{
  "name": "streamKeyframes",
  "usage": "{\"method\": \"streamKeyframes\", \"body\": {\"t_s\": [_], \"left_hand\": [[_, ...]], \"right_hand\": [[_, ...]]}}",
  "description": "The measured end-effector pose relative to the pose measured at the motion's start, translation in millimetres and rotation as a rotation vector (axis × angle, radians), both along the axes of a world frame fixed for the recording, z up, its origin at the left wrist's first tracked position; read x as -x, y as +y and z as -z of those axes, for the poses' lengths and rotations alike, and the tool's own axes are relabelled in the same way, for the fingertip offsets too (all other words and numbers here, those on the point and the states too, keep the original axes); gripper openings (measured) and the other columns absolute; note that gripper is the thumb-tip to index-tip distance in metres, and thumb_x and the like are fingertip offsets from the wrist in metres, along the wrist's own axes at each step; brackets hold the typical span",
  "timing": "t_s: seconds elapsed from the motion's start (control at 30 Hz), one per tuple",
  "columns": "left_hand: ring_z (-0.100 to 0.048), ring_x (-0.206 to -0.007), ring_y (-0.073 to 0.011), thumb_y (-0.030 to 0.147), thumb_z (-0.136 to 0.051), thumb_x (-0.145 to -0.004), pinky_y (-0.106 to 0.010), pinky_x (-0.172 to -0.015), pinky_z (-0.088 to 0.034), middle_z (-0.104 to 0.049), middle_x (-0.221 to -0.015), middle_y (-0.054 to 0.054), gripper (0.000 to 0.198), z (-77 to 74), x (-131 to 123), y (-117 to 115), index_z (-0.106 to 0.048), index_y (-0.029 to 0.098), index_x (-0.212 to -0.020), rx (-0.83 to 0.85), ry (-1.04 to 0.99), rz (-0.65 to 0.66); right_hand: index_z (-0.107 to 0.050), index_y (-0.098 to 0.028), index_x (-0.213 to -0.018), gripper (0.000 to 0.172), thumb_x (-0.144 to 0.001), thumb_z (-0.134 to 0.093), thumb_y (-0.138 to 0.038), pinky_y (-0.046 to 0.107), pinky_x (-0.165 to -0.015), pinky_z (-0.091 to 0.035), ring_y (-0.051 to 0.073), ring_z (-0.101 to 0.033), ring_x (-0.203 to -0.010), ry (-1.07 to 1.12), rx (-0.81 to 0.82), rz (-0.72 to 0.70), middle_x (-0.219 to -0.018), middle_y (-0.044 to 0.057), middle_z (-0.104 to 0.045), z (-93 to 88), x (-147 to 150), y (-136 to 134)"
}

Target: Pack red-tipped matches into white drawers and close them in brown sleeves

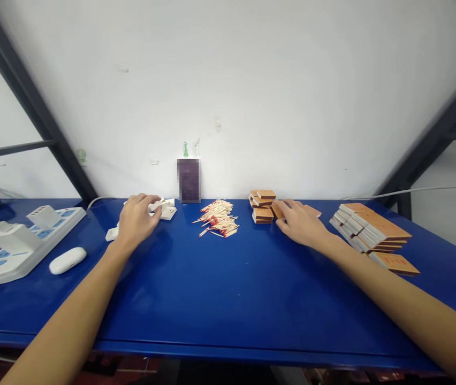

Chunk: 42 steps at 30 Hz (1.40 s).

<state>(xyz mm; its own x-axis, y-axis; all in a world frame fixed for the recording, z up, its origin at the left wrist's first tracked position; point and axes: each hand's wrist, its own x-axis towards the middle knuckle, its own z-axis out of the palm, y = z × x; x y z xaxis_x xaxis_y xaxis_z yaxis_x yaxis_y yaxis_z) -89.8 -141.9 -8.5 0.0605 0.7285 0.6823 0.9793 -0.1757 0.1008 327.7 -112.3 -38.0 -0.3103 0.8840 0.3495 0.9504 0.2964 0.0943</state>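
At the left, my left hand (137, 218) reaches into a group of small white matchbox trays (168, 213), with thumb and fingers closed around one white tray (156, 205). My right hand (301, 222) is at the orange matchbox sleeves (263, 215). Its thumb and fingers close on one orange sleeve (277, 210) beside the stack; part of that sleeve is hidden. Between the two hands lies a loose pile of red-tipped matches (218, 216) on the blue table (212, 294).
Stacked orange matchboxes (376, 224) stand at the right. To the left are a white power strip (61, 224) with plugged-in adapters and a white earbud case (68, 260). A dark, blurred rectangle (189, 182) leans against the wall. Dark metal posts (47, 117) flank the table.
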Motion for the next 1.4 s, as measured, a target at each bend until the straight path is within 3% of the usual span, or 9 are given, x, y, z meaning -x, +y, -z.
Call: {"method": "streamKeyframes", "body": {"t_s": [0.07, 0.17, 0.3, 0.43, 0.6, 0.73, 0.9, 1.13, 1.4], "left_hand": [[-0.061, -0.096, -0.0237, 0.032, -0.052, -0.09, -0.037, -0.091, -0.046, -0.069, -0.097, -0.009, 0.025, -6.0, -20, -10, -0.068, 0.017, -0.102, -0.019, -0.048, 0.241], [-0.063, -0.09, -0.0182, 0.03, -0.058, -0.088, -0.032, -0.084, -0.049, -0.07, -0.098, -0.005, 0.02, -5.8, -57, -29, -0.066, 0.018, -0.102, 0.182, -0.076, 0.637], [-0.061, -0.086, -0.0171, 0.025, -0.063, -0.083, -0.031, -0.081, -0.048, -0.068, -0.093, -0.004, 0.019, 7.0, -96, -50, -0.068, 0.019, -0.1, 0.47, 0.033, 0.909], [-0.06, -0.081, -0.0168, 0.03, -0.068, -0.08, -0.031, -0.079, -0.048, -0.067, -0.088, -0.005, 0.02, 13.2, -105, -53, -0.069, 0.019, -0.096, 0.504, -0.033, 0.94], [-0.059, -0.077, -0.0154, 0.024, -0.06, -0.084, -0.03, -0.074, -0.047, -0.068, -0.084, -0.004, 0.011, 10.1, -90, -43, -0.068, 0.018, -0.09, 0.354, -0.116, 0.918], [-0.06, -0.081, -0.0188, 0.028, -0.062, -0.077, -0.033, -0.077, -0.049, -0.066, -0.086, -0.005, 0.025, 7.5, -84, -42, -0.066, 0.017, -0.1, 0.299, -0.069, 0.91], [-0.059, -0.106, -0.0248, 0.027, -0.067, -0.075, -0.037, -0.098, -0.044, -0.063, -0.116, -0.007, 0.042, 1.0, -85, -45, -0.064, 0.021, -0.117, 0.608, 0.103, 0.868], [-0.061, -0.088, -0.0203, 0.049, -0.081, -0.069, -0.032, -0.083, -0.044, -0.066, -0.098, -0.005, 0.042, -2.5, -76, -40, -0.074, 0.021, -0.1, 0.76, 0.015, 0.85], [-0.055, -0.076, -0.015, 0.044, -0.084, -0.066, -0.026, -0.069, -0.04, -0.062, -0.085, 0.001, 0.041, 1.9, -83, -43, -0.063, 0.019, -0.091, 0.803, -0.049, 0.853]], "right_hand": [[-0.05, -0.014, -0.13, 0.041, -0.091, -0.043, -0.023, 0.042, -0.088, -0.045, 0.033, -0.06, -0.107, -0.005, 0.051, 0.003, -0.125, 0.018, -0.059, -1.5, 6, 1], [-0.053, -0.014, -0.125, 0.036, -0.093, -0.043, -0.027, 0.037, -0.076, -0.046, 0.03, -0.063, -0.098, 0.04, 0.08, 0.051, -0.117, 0.017, -0.062, 2.1, 10, 5], [-0.054, -0.015, -0.127, 0.038, -0.091, -0.044, -0.023, 0.034, -0.07, -0.045, 0.029, -0.063, -0.095, 0.104, 0.037, 0.076, -0.112, 0.015, -0.062, 4.4, 5, 6], [-0.06, -0.017, -0.115, 0.034, -0.083, -0.048, -0.02, 0.037, -0.077, -0.047, 0.029, -0.061, -0.096, 0.214, -0.184, 0.042, -0.114, 0.014, -0.06, -7.4, 5, -15], [-0.057, -0.019, -0.116, 0.038, -0.08, -0.046, -0.016, 0.036, -0.086, -0.045, 0.025, -0.059, -0.1, 0.206, 0.003, -0.536, -0.122, 0.011, -0.058, -12.4, 24, -49], [-0.059, -0.019, -0.109, 0.032, -0.081, -0.046, -0.014, 0.038, -0.084, -0.04, 0.025, -0.058, -0.095, 0.034, 0.076, -0.525, -0.112, 0.01, -0.064, -8.4, 41, -56], [-0.061, -0.016, -0.103, 0.023, -0.086, -0.045, -0.015, 0.037, -0.084, -0.038, 0.024, -0.056, -0.093, -0.007, 0.032, -0.521, -0.1, 0.009, -0.065, -11.1, 72, -51], [-0.062, -0.013, -0.116, 0.03, -0.094, -0.044, -0.02, 0.039, -0.086, -0.039, 0.026, -0.057, -0.101, -0.048, 0.05, -0.411, -0.112, 0.013, -0.065, 9.1, 96, -44], [-0.07, -0.018, -0.109, 0.027, -0.098, -0.045, -0.021, 0.037, -0.08, -0.037, 0.024, -0.056, -0.095, -0.026, 0.044, -0.458, -0.102, 0.01, -0.068, 9.2, 87, -52]]}}
